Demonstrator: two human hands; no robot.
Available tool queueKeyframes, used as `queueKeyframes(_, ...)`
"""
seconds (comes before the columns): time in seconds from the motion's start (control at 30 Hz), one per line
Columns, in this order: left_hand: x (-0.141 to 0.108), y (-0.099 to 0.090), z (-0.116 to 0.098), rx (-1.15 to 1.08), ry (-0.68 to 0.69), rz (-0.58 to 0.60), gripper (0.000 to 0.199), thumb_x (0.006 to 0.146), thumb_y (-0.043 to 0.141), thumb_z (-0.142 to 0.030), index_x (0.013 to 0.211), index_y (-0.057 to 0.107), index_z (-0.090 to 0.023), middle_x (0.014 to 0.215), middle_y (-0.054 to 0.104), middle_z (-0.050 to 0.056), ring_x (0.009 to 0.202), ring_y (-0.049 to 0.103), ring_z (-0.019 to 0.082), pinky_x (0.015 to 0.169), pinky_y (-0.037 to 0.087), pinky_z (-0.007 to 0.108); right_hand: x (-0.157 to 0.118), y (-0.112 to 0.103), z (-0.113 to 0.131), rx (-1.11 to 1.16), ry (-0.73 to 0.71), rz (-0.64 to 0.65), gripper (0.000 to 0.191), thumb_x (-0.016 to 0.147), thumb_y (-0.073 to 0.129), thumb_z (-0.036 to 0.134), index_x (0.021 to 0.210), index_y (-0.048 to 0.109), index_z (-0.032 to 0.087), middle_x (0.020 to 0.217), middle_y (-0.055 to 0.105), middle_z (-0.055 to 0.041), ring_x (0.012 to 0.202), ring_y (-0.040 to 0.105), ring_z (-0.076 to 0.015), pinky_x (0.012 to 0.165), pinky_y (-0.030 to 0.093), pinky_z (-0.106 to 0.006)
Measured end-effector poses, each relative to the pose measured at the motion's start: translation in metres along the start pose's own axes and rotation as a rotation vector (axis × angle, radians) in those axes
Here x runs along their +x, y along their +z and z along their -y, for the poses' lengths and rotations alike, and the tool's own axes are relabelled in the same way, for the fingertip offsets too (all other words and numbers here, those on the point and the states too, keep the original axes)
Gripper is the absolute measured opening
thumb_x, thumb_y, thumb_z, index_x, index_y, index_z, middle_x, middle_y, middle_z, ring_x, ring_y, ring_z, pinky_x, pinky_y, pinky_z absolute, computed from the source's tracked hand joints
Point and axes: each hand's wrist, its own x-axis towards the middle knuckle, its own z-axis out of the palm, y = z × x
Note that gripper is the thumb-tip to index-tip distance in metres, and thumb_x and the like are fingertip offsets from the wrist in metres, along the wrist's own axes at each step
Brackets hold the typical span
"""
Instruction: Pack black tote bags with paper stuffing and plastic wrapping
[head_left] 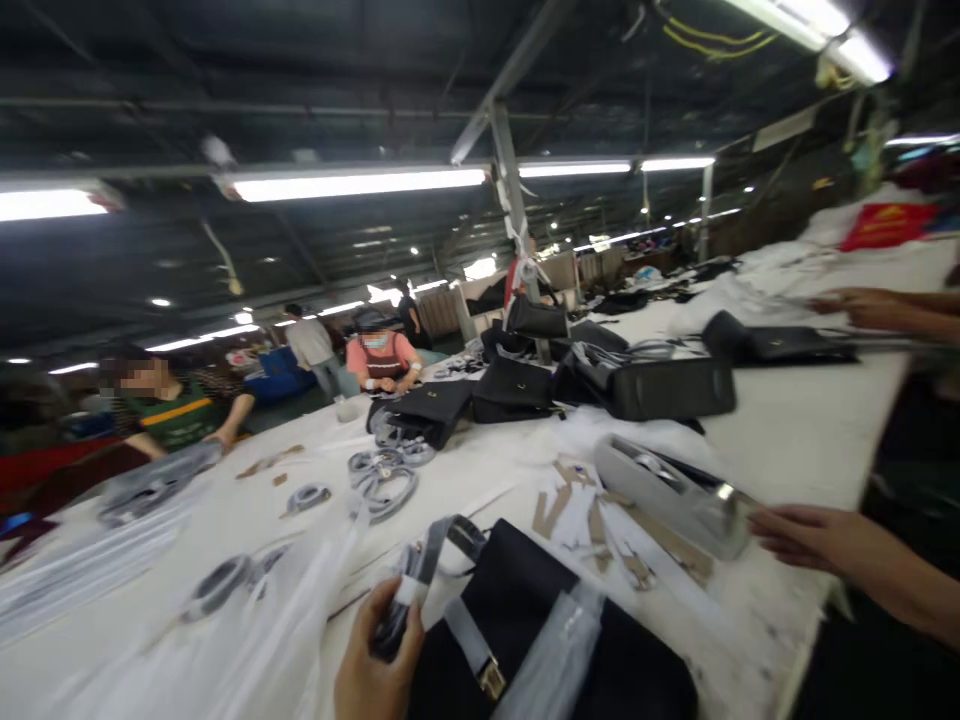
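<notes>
My left hand (382, 640) is closed around a coiled bag strap (427, 570) in a clear grey wrapping with a white band. Right behind that strap lies a black handbag (517, 580), its strip with a gold buckle (491, 678) and a piece of clear wrapping on top. At the right table edge, my right hand (825, 545) has its fingers pressed together. Its fingertips meet the end of a grey, boat-shaped piece (667, 495) with something shiny at its tip; whatever they pinch is too blurred to make out.
Brown and white strips (600, 525) lie mid-table. Several black handbags (517, 388) and wrapped straps (382, 480) stand farther back. A co-worker's hands (862, 305) reach in at upper right. Across the white table (300, 520), a person in a green apron (176, 415) handles a wrapped piece.
</notes>
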Motion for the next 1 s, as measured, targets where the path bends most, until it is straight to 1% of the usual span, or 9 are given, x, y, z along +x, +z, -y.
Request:
queueKeyframes(0.03, 0.001, -0.002, -0.002, 0.025, -0.014, 0.007, 0.055, 0.067, 0.068, -0.06, 0.107, 0.068, -0.022, 0.116, 0.07, 0.007, 0.114, 0.064, 0.034, 0.104, 0.047, 0.049, -0.003, -0.002, 0.002, 0.017, 0.104, 0.054, 0.029, 0.042, 0.087, 0.04, 0.053, 0.066, 0.023, 0.071, 0.069, -0.0212, 0.063, 0.067, -0.0342, 0.063, 0.057, -0.05)
queueKeyframes(0.13, 0.004, -0.004, -0.007, 0.076, -0.028, 0.007, 0.058, 0.067, 0.067, -0.062, 0.11, 0.066, -0.023, 0.118, 0.069, 0.008, 0.118, 0.06, 0.035, 0.105, 0.045, 0.051, -0.014, -0.004, -0.001, 0.0, 0.162, -0.021, 0.035, 0.045, 0.085, 0.045, 0.063, 0.071, 0.019, 0.08, 0.072, -0.0179, 0.065, 0.066, -0.0268, 0.066, 0.058, -0.042)
queueKeyframes(0.23, 0.003, -0.004, -0.012, 0.09, -0.032, 0.007, 0.057, 0.068, 0.068, -0.061, 0.112, 0.063, -0.024, 0.118, 0.069, 0.009, 0.12, 0.059, 0.035, 0.107, 0.042, 0.052, -0.035, 0.001, -0.008, -0.056, 0.113, -0.109, 0.045, 0.055, 0.08, 0.057, 0.078, 0.075, 0.019, 0.089, 0.074, -0.0135, 0.064, 0.063, -0.0211, 0.066, 0.057, -0.037)
queueKeyframes(0.33, 0.001, -0.003, -0.015, 0.057, -0.014, -0.004, 0.054, 0.071, 0.068, -0.057, 0.113, 0.061, -0.024, 0.119, 0.068, 0.009, 0.12, 0.059, 0.033, 0.106, 0.043, 0.05, -0.061, 0.023, 0.001, -0.122, 0.004, -0.044, 0.049, 0.064, 0.076, 0.064, 0.087, 0.076, 0.021, 0.085, 0.073, -0.0069, 0.067, 0.06, -0.0187, 0.071, 0.054, -0.033)
queueKeyframes(0.43, -0.003, -0.002, -0.017, -0.021, 0.022, -0.002, 0.048, 0.076, 0.068, -0.05, 0.114, 0.059, -0.022, 0.118, 0.068, 0.01, 0.118, 0.061, 0.03, 0.104, 0.046, 0.045, -0.08, 0.068, 0.029, -0.226, -0.121, 0.163, 0.051, 0.071, 0.069, 0.069, 0.088, 0.077, 0.022, 0.068, 0.069, -0.0045, 0.07, 0.062, -0.0218, 0.071, 0.05, -0.033)
queueKeyframes(0.53, -0.006, -0.002, -0.017, -0.088, 0.072, -0.018, 0.042, 0.08, 0.067, -0.042, 0.114, 0.057, -0.02, 0.118, 0.067, 0.011, 0.115, 0.064, 0.026, 0.101, 0.049, 0.04, -0.098, 0.132, 0.063, -0.238, -0.232, 0.434, 0.055, 0.073, 0.063, 0.074, 0.085, 0.078, 0.023, 0.062, 0.067, -0.0053, 0.07, 0.064, -0.0245, 0.071, 0.05, -0.035)
queueKeyframes(0.73, -0.008, -0.002, -0.016, -0.134, 0.121, -0.036, 0.034, 0.082, 0.066, -0.025, 0.114, 0.057, -0.02, 0.111, 0.069, 0.009, 0.109, 0.066, 0.023, 0.097, 0.051, 0.037, -0.148, 0.251, 0.106, -0.04, -0.208, 0.991, 0.046, 0.08, 0.066, 0.063, 0.093, 0.075, 0.019, 0.086, 0.074, -0.0068, 0.06, 0.062, -0.0152, 0.06, 0.05, -0.027)
queueKeyframes(0.83, -0.01, -0.002, -0.015, -0.139, 0.145, -0.06, 0.035, 0.081, 0.067, -0.023, 0.115, 0.058, -0.02, 0.115, 0.068, 0.009, 0.11, 0.065, 0.023, 0.098, 0.051, 0.039, -0.167, 0.288, 0.107, 0.012, -0.17, 1.094, 0.042, 0.079, 0.068, 0.059, 0.085, 0.074, 0.018, 0.08, 0.073, -0.0042, 0.057, 0.06, -0.0117, 0.057, 0.049, -0.023)
queueKeyframes(1.0, -0.01, -0.001, -0.008, -0.098, 0.157, -0.072, 0.039, 0.081, 0.069, -0.026, 0.117, 0.059, -0.023, 0.119, 0.068, 0.008, 0.114, 0.064, 0.026, 0.1, 0.051, 0.044, -0.176, 0.321, 0.092, 0.057, -0.05, 1.052, 0.046, 0.07, 0.075, 0.061, 0.079, 0.072, 0.015, 0.072, 0.069, -0.0027, 0.051, 0.057, -0.0095, 0.049, 0.046, -0.021)
